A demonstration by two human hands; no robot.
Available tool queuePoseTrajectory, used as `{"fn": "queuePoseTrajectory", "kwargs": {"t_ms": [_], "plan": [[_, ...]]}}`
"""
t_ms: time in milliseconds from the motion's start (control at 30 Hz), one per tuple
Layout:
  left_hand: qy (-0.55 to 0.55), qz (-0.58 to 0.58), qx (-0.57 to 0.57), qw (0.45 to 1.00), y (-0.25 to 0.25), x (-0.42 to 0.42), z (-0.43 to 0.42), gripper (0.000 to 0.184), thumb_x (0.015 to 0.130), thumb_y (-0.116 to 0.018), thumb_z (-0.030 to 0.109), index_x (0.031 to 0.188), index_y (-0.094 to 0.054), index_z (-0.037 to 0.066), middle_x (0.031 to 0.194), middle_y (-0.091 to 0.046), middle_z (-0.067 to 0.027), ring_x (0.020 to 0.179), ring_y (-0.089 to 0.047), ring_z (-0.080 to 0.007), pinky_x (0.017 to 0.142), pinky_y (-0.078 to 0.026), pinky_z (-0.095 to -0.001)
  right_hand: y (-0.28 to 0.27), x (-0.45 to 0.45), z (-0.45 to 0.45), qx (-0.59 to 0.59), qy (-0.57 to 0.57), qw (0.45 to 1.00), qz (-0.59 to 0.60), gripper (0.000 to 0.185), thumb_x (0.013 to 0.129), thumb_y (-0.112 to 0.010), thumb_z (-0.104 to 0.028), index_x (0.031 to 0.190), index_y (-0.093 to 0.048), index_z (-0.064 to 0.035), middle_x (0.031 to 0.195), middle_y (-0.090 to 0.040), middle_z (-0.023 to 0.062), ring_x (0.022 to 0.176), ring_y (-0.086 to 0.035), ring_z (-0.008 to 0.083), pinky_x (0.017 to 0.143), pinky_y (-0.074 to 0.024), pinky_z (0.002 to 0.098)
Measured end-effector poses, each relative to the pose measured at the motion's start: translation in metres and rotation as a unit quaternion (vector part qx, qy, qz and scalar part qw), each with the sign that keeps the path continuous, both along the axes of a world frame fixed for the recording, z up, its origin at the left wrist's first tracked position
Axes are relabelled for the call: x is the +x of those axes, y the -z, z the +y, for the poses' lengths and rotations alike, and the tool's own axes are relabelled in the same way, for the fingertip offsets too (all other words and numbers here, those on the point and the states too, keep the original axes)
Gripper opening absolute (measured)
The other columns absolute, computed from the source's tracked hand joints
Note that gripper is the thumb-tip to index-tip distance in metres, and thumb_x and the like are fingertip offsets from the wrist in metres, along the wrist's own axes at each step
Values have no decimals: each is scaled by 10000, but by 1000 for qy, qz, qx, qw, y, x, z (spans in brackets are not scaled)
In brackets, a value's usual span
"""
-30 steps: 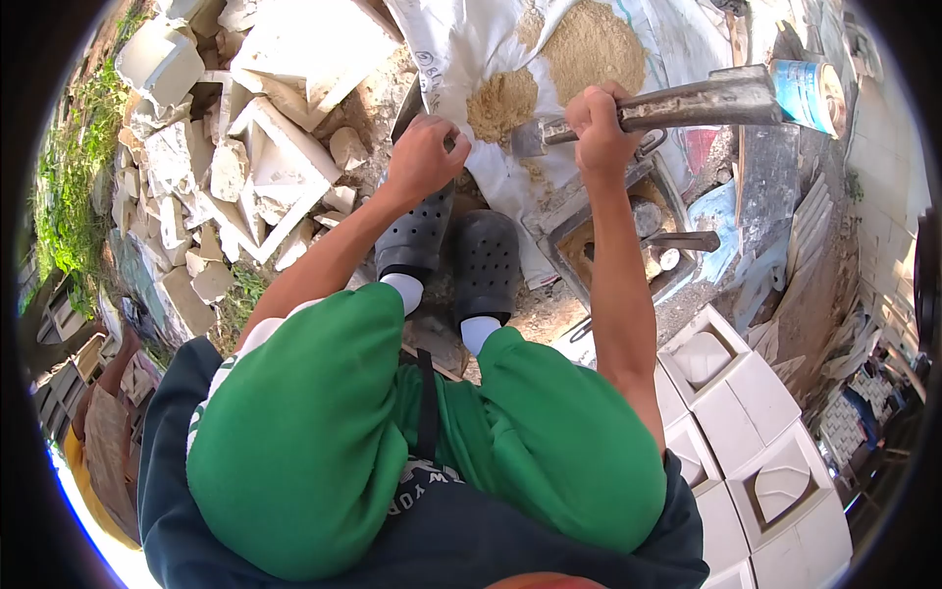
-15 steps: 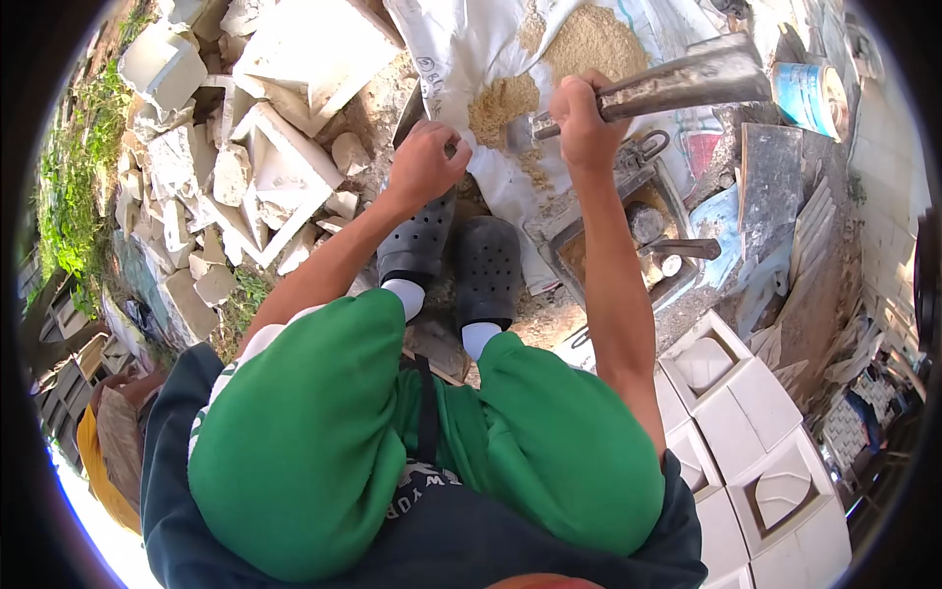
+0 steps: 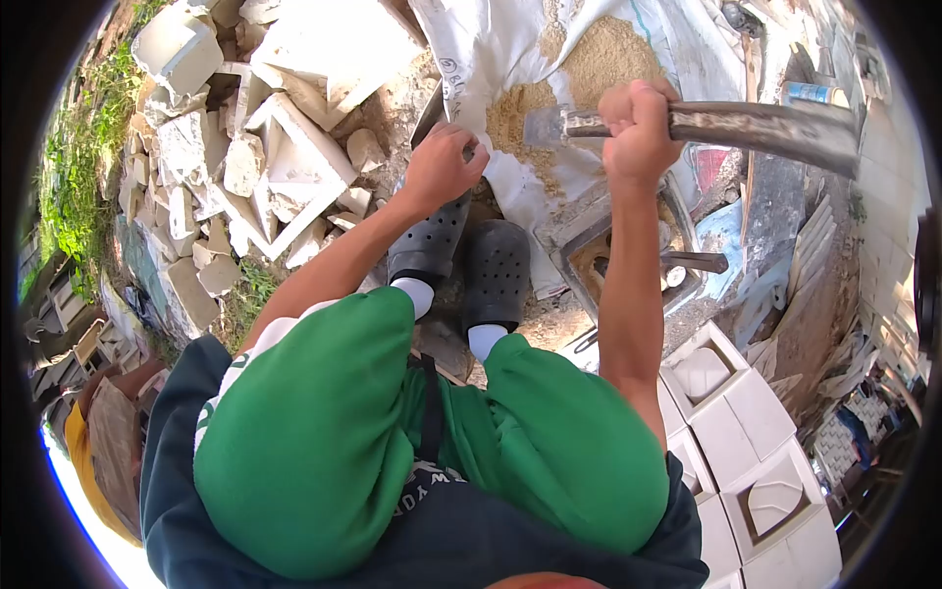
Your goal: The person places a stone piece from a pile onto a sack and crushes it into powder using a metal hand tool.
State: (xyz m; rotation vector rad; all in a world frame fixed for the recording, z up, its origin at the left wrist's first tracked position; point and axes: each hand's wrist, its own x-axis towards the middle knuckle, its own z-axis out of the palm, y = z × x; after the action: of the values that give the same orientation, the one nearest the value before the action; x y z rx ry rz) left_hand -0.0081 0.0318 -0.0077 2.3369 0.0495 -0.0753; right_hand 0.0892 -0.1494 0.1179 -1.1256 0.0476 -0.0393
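My right hand (image 3: 640, 133) is wrapped round a long tool (image 3: 765, 133) with a thick, worn wooden part on the right and a flat, pale blade (image 3: 543, 128) on the left. It is held in the air above a white sack sheet (image 3: 510, 54) with sandy powder (image 3: 608, 64) on it. My left hand (image 3: 446, 167) is closed in front of my dark clogs (image 3: 496, 270). A thin dark plate (image 3: 428, 116) stands on edge just behind its fingers; whether they grip it is hidden.
Broken white blocks (image 3: 294, 167) are heaped at the left. A tray (image 3: 579, 260) with a hammer (image 3: 697, 261) in it stands under my right forearm. White moulded blocks (image 3: 741, 417) lie at lower right. A blue-labelled can (image 3: 816, 94) is at upper right.
My right hand has moved up and to the right, and the tool has swung so its wooden end now slopes down to the right. My left hand stays closed by the dark plate.
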Motion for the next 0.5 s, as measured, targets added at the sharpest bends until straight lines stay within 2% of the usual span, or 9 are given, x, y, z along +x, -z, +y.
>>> {"fn": "queuePoseTrajectory", "kwargs": {"t_ms": [67, 133, 167, 200, 267, 300, 367, 500], "plan": [[-7, 7, -7, 1000, -3, 0, 0, 200, 782, -606, 197, 787, -652, 2, 874, -646, -119, 933, -578, -298, 811, -467, -389, -26, 0, -3, 7, 12, 999, -44, 277, 796, -511, -38, 566, -368, -100, 487, -387, -6, 427, -316, 68, 417, -252, 242], [-11, 11, -13, 1000, -3, 1, -1, 200, 782, -605, 196, 780, -648, 0, 859, -642, -121, 925, -577, -299, 806, -467, -391, -19, -1, 3, -10, 29, 999, -45, 285, 793, -516, -30, 563, -364, -103, 489, -387, -12, 428, -321, 65, 415, -255, 241], [-14, -4, -14, 1000, -2, 1, -1, 201, 782, -604, 195, 776, -645, -2, 852, -640, -122, 918, -576, -301, 803, -467, -392, -9, -2, 7, -27, 48, 997, -45, 294, 790, -521, -21, 559, -359, -105, 490, -387, -17, 429, -326, 62, 413, -257, 241], [-16, -17, -16, 1000, -2, -1, -1, 201, 783, -603, 193, 771, -642, -3, 845, -637, -124, 912, -575, -302, 800, -466, -393, 29, -1, 12, -66, 77, 994, -51, 284, 780, -528, 2, 561, -379, -99, 499, -407, -22, 433, -347, 52, 412, -271, 231], [-8, 3, -11, 1000, -5, -5, 1, 202, 783, -602, 193, 772, -644, -4, 850, -638, -127, 914, -575, -303, 801, -466, -393, 61, -2, 16, -66, 49, 997, -12, 271, 774, -534, 9, 564, -398, -95, 502, -417, -22, 435, -357, 49, 414, -279, 226], [-9, 18, -5, 1000, -6, 1, -1, 202, 783, -601, 193, 774, -646, -4, 855, -638, -129, 917, -575, -305, 801, -466, -392, 56, 5, 20, -65, 12, 998, 21, 258, 768, -540, 15, 567, -416, -90, 506, -427, -22, 437, -368, 45, 415, -286, 221], [-6, 8, -10, 1000, -2, -3, -3, 202, 783, -599, 193, 774, -647, -4, 855, -638, -131, 917, -575, -307, 803, -466, -393, 44, 9, 15, -69, 16, 997, 16, 247, 765, -539, 12, 569, -426, -86, 505, -429, -20, 436, -367, 46, 414, -285, 222], [-4, -6, -16, 1000, -4, -1, 1, 202, 784, -595, 191, 772, -645, -5, 852, -637, -133, 916, -579, -306, 802, -466, -393, -15, 13, 13, -41, 35, 998, -44, 243, 748, -539, 18, 565, -409, -74, 502, -412, -22, 436, -355, 44, 417, -266, 221]]}}
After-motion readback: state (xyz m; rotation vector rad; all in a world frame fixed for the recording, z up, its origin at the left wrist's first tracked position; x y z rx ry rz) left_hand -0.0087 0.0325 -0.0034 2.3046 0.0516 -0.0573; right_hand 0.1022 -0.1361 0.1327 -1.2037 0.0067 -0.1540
